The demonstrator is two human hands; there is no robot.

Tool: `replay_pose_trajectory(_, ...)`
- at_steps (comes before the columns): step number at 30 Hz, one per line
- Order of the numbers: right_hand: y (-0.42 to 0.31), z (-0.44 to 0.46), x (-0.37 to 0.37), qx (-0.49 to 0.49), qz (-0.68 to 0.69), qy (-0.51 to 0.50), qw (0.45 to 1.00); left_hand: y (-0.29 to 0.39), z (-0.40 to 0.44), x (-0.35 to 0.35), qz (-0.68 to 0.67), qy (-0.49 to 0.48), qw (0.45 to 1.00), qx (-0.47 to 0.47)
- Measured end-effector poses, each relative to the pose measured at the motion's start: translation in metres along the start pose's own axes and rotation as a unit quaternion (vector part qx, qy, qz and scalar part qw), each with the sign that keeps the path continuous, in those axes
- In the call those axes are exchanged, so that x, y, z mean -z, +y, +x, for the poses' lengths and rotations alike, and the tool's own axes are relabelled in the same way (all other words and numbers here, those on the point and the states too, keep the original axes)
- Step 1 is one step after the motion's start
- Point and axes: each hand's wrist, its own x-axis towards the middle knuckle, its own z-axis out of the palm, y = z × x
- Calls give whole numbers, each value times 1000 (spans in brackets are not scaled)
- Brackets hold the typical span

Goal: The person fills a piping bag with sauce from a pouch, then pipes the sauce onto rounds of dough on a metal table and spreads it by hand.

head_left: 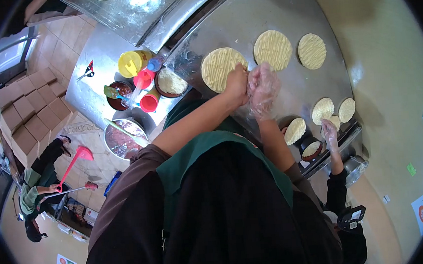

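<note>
My left hand is bare and closed, over the lower right edge of a round flat dough piece on the metal surface. What its fingers pinch, if anything, is hidden. Right beside it, my right hand wears a clear plastic glove, its fingers bent and pressed together. The glove blurs whatever those fingers hold. A second ridged round lies just above my right hand, and a third is further right.
A co-worker's gloved hand touches smaller rounds at right. At left a side table bears scissors, a yellow tub, red cups and bowls. Below is a steel bowl. Another person holds a red dustpan near stacked boxes.
</note>
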Motion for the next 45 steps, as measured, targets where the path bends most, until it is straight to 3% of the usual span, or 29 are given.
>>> replay_pose_trajectory(7, 10, -28, 0, -98, -12, -3, 995, -21, 6, 42, -36, -11, 996, 75)
replay_pose_trajectory(10, 27, -49, 4, -38, -111, -29, 993, -30, -22, 52, -9, -1, 998, 68)
replay_pose_trajectory(11, 18, -55, 3, -97, -28, -35, 994, -37, -19, 62, 4, -8, 997, 76)
replay_pose_trajectory(13, 17, -60, 4, -116, 50, -23, 992, -41, -11, 82, 0, -63, 995, 82)
replay_pose_trajectory(14, 15, -59, 3, -123, 90, -19, 988, -36, -10, 87, 58, -47, 991, 109)
replay_pose_trajectory(15, 11, -58, 3, -101, 86, -11, 991, -3, -43, 69, 118, -29, 984, 134)
replay_pose_trajectory(16, 6, -53, 5, -12, -1, -14, 1000, 21, -65, 62, 176, -10, 972, 157)
replay_pose_trajectory(17, -1, -48, 8, 78, -87, -12, 993, 29, -65, 71, 345, 36, 935, 71)
replay_pose_trajectory(18, -18, -50, 4, 33, 24, -8, 999, 36, -58, 86, 454, 75, 879, -121)
replay_pose_trajectory(19, -35, -51, 0, -11, 136, 7, 991, 47, -60, 92, 539, 111, 778, -303)
replay_pose_trajectory(20, -45, -51, -2, 5, 154, 1, 988, 62, -57, 93, 520, 149, 748, -383)
replay_pose_trajectory(21, -53, -51, -2, 21, 171, -4, 985, 76, -49, 93, 547, 198, 668, -464)
replay_pose_trajectory(23, -58, -52, 0, 49, 190, -13, 981, 100, -19, 93, 533, 145, 671, -495)
replay_pose_trajectory(26, -61, -55, 7, 74, 190, -14, 979, 114, 9, 79, 595, 88, 720, -347)
replay_pose_trajectory(29, -67, -59, 12, 84, 196, 3, 977, 114, -7, 54, 664, 52, 697, -265)
replay_pose_trajectory(32, -70, -62, 18, 92, 214, 20, 972, 94, -7, 52, 680, 21, 691, -243)
replay_pose_trajectory(35, -72, -64, 26, 94, 221, 43, 970, 48, 1, 58, 655, -21, 727, -202)
replay_pose_trajectory(37, -76, -64, 29, 104, 213, 62, 969, 0, 17, 71, 621, -20, 751, -223)
replay_pose_trajectory(39, -70, -63, 40, 118, 229, 73, 963, -22, 15, 58, 538, -89, 832, -104)
replay_pose_trajectory(40, -67, -61, 44, 123, 239, 73, 960, -51, 37, 63, 449, -92, 885, -86)
replay_pose_trajectory(41, -74, -61, 44, 168, 154, 84, 970, -80, 58, 68, 353, -91, 929, -69)
replay_pose_trajectory(42, -76, -62, 47, 164, 192, 94, 963, -83, 46, 49, 224, -105, 969, 7)
replay_pose_trajectory(43, -78, -61, 49, 159, 230, 104, 955, -90, 51, 51, 239, -149, 959, 31)
replay_pose_trajectory(44, -87, -60, 50, 176, 210, 87, 958, -95, 59, 43, 187, -128, 973, 34)
replay_pose_trajectory(45, -99, -60, 51, 194, 188, 72, 960, -93, 59, 43, 221, -145, 964, -28)
